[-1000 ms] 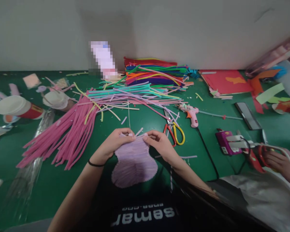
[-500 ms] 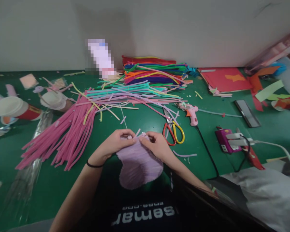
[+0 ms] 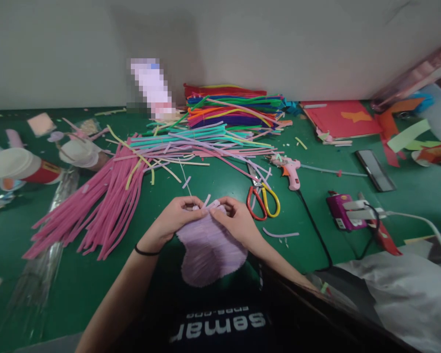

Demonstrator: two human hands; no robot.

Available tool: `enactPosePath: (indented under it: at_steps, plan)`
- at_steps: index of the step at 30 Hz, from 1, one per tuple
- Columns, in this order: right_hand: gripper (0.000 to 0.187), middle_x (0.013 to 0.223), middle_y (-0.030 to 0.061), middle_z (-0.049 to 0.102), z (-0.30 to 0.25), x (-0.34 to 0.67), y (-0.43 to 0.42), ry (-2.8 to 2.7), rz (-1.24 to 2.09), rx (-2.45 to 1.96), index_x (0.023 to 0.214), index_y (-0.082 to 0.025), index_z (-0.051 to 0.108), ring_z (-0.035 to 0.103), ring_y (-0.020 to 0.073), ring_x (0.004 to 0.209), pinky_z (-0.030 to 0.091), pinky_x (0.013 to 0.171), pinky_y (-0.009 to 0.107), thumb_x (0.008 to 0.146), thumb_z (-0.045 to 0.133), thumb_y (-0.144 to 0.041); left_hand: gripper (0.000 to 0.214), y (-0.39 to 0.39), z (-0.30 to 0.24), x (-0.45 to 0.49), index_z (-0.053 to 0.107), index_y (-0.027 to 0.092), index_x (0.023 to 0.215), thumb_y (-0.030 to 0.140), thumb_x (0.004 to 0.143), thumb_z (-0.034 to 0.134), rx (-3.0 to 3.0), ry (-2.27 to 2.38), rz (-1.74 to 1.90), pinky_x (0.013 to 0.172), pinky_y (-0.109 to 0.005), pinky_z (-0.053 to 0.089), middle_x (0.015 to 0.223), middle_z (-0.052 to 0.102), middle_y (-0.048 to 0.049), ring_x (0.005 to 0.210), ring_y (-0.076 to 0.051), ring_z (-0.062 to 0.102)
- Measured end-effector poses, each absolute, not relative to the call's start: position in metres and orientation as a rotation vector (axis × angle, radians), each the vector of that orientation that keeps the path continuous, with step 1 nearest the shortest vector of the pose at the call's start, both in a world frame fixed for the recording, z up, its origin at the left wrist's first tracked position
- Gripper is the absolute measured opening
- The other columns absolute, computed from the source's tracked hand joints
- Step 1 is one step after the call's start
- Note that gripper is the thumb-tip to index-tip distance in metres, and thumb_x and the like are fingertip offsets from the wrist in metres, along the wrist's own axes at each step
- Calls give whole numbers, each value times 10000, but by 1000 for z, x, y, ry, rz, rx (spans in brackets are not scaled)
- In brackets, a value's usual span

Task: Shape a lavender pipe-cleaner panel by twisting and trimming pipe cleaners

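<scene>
A lilac fuzzy piece [image 3: 211,250], made of pipe cleaners laid side by side, hangs from both hands in front of my chest. My left hand [image 3: 182,215] pinches its upper left edge; a thin pale stick or wire rises from beside the fingers. At the upper right edge, my right hand [image 3: 235,218] is closed on the same piece, thumb on top. Between the two thumbs a short lilac pipe cleaner end [image 3: 207,200] sticks up. Scissors [image 3: 263,198] with one red and one yellow handle lie just right of my right hand.
Pink pipe cleaners [image 3: 95,206] spread at the left, with multicoloured bundles [image 3: 235,110] behind. A pink glue gun [image 3: 288,169] trails its cord at the right, near a purple power adapter [image 3: 343,211] and a dark phone [image 3: 375,169]. Paper cups [image 3: 22,164] stand at the left.
Both hands stay almost in place on the lilac piece. The short pipe cleaner end between the thumbs has shifted slightly left, and the view has moved a little.
</scene>
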State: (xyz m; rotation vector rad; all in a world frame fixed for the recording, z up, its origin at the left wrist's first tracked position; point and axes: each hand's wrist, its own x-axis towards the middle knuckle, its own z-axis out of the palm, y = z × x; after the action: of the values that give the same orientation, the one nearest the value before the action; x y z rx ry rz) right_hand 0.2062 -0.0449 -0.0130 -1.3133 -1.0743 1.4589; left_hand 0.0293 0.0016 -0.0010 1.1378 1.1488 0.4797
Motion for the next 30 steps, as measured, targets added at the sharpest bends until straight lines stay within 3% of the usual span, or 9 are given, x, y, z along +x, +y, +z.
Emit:
enactPosePath:
  at_steps: [9,15,18,24,30]
  plan:
    - [121,621,-29,564,-12,206,-42,-1048,1382,-1404,719,-181,614,474,105,542,334,487,219,763,590,-291,282,1,-2,32,634,152,722,406,674,747,1181,1188,487,499,-203,288,614,523,42,547,-91,427]
    - [120,533,-68,495,-16,209,-44,-975,1461,-1399,813,-188,612,367,71,436,252,424,205,764,597,-296,304,3,-1,31,673,150,759,433,668,741,1279,1201,459,513,-206,320,632,549,23,576,-107,460]
    - [164,534,-69,498,-14,215,-45,-972,1542,-1352,849,-183,620,411,74,468,304,459,205,762,636,-320,315,3,-3,29,677,154,758,448,664,740,1280,1202,462,520,-210,334,643,568,16,582,-113,476]
    - [232,801,1,650,-10,227,-49,-1018,1709,-1205,918,-180,632,575,107,688,443,635,233,751,707,-322,306,2,-6,28,663,154,731,432,648,762,1220,1196,504,548,-215,347,675,594,12,594,-113,490]
    - [244,702,-25,593,-13,223,-46,-918,1572,-1275,945,-213,638,519,98,607,411,543,213,803,663,-410,311,4,-5,28,676,157,768,451,686,735,1245,1171,477,565,-218,365,697,612,4,613,-121,510]
